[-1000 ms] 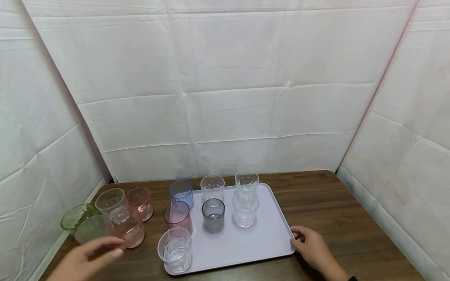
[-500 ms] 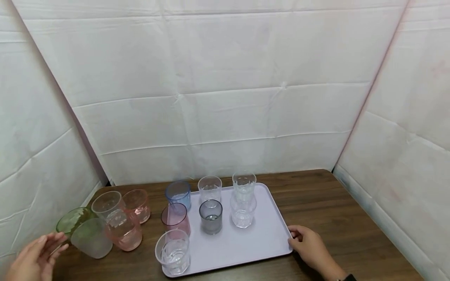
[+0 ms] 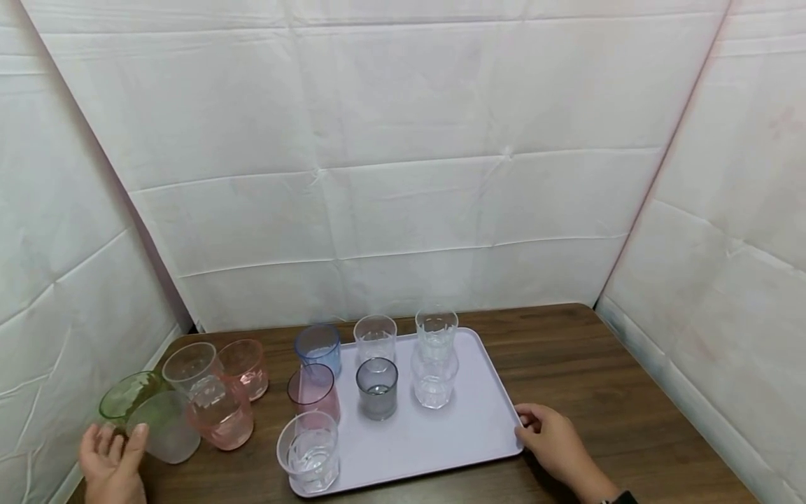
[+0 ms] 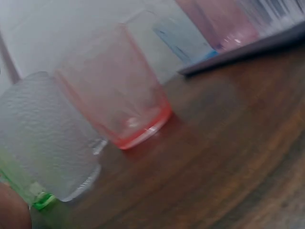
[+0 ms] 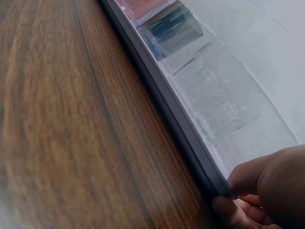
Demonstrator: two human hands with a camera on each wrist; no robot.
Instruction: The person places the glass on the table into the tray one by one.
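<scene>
In the head view my left hand (image 3: 115, 463) is at the lower left, fingers apart and slightly bent, right at the front of a green glass (image 3: 119, 406) and a frosted glass (image 3: 168, 430). It holds nothing that shows. In the left wrist view only a bit of a finger (image 4: 13, 210) is seen beside the green glass. My right hand (image 3: 554, 444) pinches the near right corner of the pale lilac tray (image 3: 441, 441), thumb on the rim and fingers under it, as the right wrist view shows.
Beside the frosted glass stand a tall pink glass (image 3: 223, 423), a clear glass (image 3: 189, 364) and a short pink glass (image 3: 248, 371). On the tray or at its edge are several glasses: blue (image 3: 322, 357), purple-pink (image 3: 317, 399), grey (image 3: 378, 400) and clear ones. White cloth walls surround the table.
My left hand has moved left from in front of the tall pink glass to the green and frosted glasses, and has turned. The right hand stays on the tray corner.
</scene>
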